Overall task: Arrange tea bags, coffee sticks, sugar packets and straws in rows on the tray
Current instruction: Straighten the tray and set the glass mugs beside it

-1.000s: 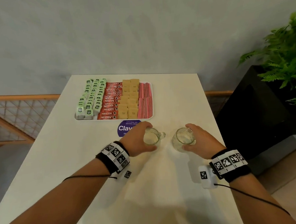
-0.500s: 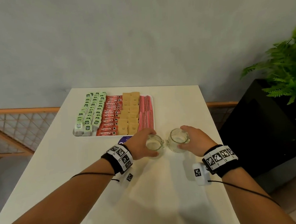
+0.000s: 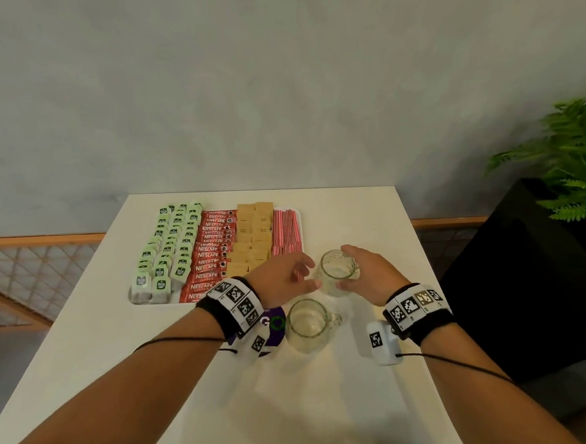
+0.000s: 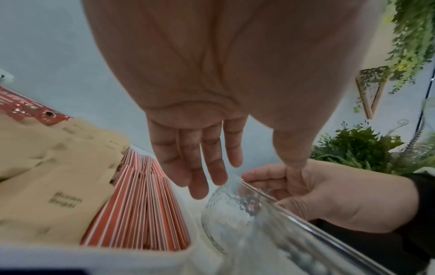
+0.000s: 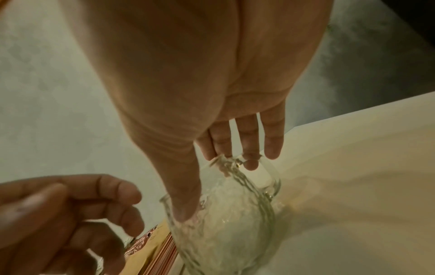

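Observation:
A white tray [image 3: 131,298] at the table's far left holds rows of green tea bags [image 3: 170,250], red coffee sticks [image 3: 213,254], brown sugar packets [image 3: 253,238] and red-striped straws [image 3: 285,232]. My right hand [image 3: 347,266] grips a clear glass mug [image 3: 330,286] just right of the tray's near corner, thumb and fingers on its rim [image 5: 219,189]. My left hand [image 3: 310,274] hovers over that corner with relaxed fingers [image 4: 200,167], holding nothing, right beside the mug. The straws [image 4: 141,204] lie under it.
A second glass mug [image 3: 306,325] stands alone on the table behind my hands, next to a purple round sticker [image 3: 273,322]. A black planter [image 3: 528,276] with a fern [image 3: 576,170] stands off the table's right edge. A wooden lattice rail [image 3: 30,272] runs on the left.
My left hand has let go of its mug and moved forward toward the other one. The right hand has carried its mug forward, beside the tray.

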Motion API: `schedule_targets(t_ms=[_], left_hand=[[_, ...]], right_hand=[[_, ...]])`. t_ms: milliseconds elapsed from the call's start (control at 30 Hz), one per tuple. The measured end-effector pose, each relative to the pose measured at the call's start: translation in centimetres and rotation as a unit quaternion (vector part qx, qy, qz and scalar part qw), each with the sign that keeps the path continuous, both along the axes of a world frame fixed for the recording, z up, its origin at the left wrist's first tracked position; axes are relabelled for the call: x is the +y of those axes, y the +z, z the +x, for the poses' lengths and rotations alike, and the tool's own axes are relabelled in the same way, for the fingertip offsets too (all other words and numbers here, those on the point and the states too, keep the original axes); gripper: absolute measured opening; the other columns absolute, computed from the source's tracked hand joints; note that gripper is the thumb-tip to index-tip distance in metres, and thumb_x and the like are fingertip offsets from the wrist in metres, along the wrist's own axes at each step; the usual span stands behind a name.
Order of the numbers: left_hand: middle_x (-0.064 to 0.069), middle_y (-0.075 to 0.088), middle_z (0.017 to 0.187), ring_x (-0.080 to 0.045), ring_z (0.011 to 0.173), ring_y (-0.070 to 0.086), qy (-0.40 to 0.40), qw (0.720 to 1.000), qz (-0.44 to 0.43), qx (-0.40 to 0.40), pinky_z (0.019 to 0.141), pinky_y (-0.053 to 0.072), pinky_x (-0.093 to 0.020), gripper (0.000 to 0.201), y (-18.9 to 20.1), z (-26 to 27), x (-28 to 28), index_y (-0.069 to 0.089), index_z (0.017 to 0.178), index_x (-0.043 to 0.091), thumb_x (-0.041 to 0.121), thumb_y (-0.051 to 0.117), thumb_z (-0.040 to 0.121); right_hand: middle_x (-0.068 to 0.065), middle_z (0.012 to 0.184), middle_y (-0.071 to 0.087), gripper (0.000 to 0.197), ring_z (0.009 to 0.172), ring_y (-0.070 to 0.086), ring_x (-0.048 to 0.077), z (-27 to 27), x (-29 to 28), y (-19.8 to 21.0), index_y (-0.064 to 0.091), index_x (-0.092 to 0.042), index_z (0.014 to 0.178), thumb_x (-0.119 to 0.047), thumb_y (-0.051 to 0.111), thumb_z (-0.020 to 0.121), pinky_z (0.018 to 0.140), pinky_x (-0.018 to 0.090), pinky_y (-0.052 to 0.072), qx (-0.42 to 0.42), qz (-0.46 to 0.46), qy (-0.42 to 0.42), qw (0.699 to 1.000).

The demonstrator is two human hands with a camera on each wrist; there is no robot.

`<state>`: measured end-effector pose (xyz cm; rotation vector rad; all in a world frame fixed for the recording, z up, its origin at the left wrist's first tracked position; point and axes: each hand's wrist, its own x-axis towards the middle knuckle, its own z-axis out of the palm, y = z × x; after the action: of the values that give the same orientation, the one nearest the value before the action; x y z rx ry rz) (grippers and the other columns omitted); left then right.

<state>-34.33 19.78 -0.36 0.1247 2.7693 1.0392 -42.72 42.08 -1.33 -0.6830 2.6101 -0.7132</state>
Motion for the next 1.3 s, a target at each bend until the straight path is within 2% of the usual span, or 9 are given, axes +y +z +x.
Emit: schedule_targets(t_ms=[167, 333, 433, 500, 567, 667, 767, 1033, 1300], left_hand=[[0.01, 0.061, 0.113, -0.004, 0.088, 0.061, 0.001, 0.999, -0.042, 0.003, 0.082, 0.052, -0.025, 0.062, 0.0, -3.5, -0.3, 0.047, 0.14, 0.024, 0.043, 0.072, 0.087], [0.01, 0.06, 0.115, -0.007, 0.09, 0.059, -0.018, 0.996, -0.09, -0.006, 0.087, 0.053, -0.031, 0.076, -0.8, -5.5, -0.4, 0.043, 0.142, 0.027, 0.05, 0.078, 0.079], [0.013, 0.059, 0.111, -0.006, 0.092, 0.057, -0.013, 0.995, -0.096, -0.006, 0.087, 0.052, -0.03, 0.076, -1.3, -6.5, -0.4, 0.047, 0.138, 0.028, 0.054, 0.08, 0.074], [0.014, 0.058, 0.108, 0.0, 0.086, 0.054, -0.014, 0.995, -0.096, -0.003, 0.08, 0.048, -0.026, 0.072, -1.7, -7.2, -0.3, 0.051, 0.134, 0.028, 0.053, 0.081, 0.074], [0.014, 0.058, 0.107, 0.002, 0.08, 0.053, -0.012, 0.997, -0.078, 0.002, 0.073, 0.044, -0.022, 0.068, -2.2, -7.7, -0.4, 0.054, 0.132, 0.027, 0.05, 0.082, 0.075], [0.013, 0.058, 0.109, -0.003, 0.081, 0.059, 0.003, 0.999, -0.043, 0.015, 0.074, 0.049, -0.023, 0.065, -2.7, -8.4, -0.9, 0.056, 0.133, 0.027, 0.044, 0.082, 0.077], [0.011, 0.059, 0.114, -0.006, 0.087, 0.061, 0.023, 0.999, -0.018, 0.03, 0.083, 0.054, -0.027, 0.063, -2.7, -9.1, -1.5, 0.055, 0.137, 0.025, 0.038, 0.08, 0.081], [0.006, 0.059, 0.122, -0.013, 0.093, 0.064, 0.076, 0.995, 0.048, 0.046, 0.09, 0.055, -0.038, 0.059, -2.8, -11.4, -2.0, 0.052, 0.139, 0.023, 0.025, 0.078, 0.085], [0.004, 0.057, 0.125, -0.009, 0.091, 0.063, 0.088, 0.994, 0.042, 0.049, 0.089, 0.055, -0.034, 0.064, -3.9, -13.4, -2.4, 0.048, 0.143, 0.021, 0.03, 0.076, 0.086]], right_hand=[[0.0, 0.151, 0.049, 0.084, 0.135, 0.048, 0.021, -1.6, -1.2, -0.1, 0.034, -0.021, 0.155, -0.036, 0.079, 0.086, 0.111, 0.035, 0.039, -0.007, -0.017, 0.018, 1.0], [-0.004, 0.152, 0.044, 0.082, 0.136, 0.045, 0.018, -3.2, 0.1, 0.1, 0.035, -0.024, 0.155, -0.032, 0.079, 0.086, 0.111, 0.031, 0.037, -0.038, -0.029, 0.013, 0.999], [-0.006, 0.135, 0.056, 0.062, 0.108, 0.063, 0.015, -4.3, 1.4, -0.4, 0.05, -0.028, 0.144, -0.028, 0.077, 0.088, 0.1, 0.032, 0.049, -0.053, -0.005, -0.001, 0.999], [-0.011, 0.117, 0.064, 0.039, 0.091, 0.067, 0.011, -4.7, 1.4, -1.1, 0.064, -0.032, 0.126, -0.027, 0.074, 0.089, 0.095, 0.036, 0.054, -0.054, -0.011, 0.01, 0.998], [-0.011, 0.108, 0.067, 0.024, 0.092, 0.066, 0.013, -4.9, 1.0, -1.7, 0.069, -0.029, 0.115, -0.022, 0.069, 0.092, 0.094, 0.035, 0.053, -0.047, -0.025, 0.01, 0.999], [-0.009, 0.111, 0.068, 0.027, 0.105, 0.061, 0.012, -5.4, 0.2, -1.9, 0.069, -0.024, 0.123, -0.021, 0.064, 0.097, 0.093, 0.027, 0.046, -0.031, -0.045, -0.012, 0.998], [-0.01, 0.11, 0.067, 0.028, 0.102, 0.063, 0.011, -6.1, -0.8, -1.8, 0.068, -0.023, 0.126, -0.024, 0.065, 0.098, 0.09, 0.024, 0.044, -0.022, -0.077, -0.039, 0.996], [-0.002, 0.125, 0.067, 0.032, 0.098, 0.068, 0.018, -7.6, -3.2, -1.6, 0.063, -0.025, 0.128, -0.021, 0.065, 0.097, 0.088, 0.028, 0.047, -0.009, -0.134, -0.089, 0.987], [0.0, 0.131, 0.065, 0.043, 0.106, 0.066, 0.022, -8.4, -4.0, -1.9, 0.055, -0.03, 0.142, -0.021, 0.06, 0.1, 0.096, 0.034, 0.051, -0.012, -0.124, -0.083, 0.989]])
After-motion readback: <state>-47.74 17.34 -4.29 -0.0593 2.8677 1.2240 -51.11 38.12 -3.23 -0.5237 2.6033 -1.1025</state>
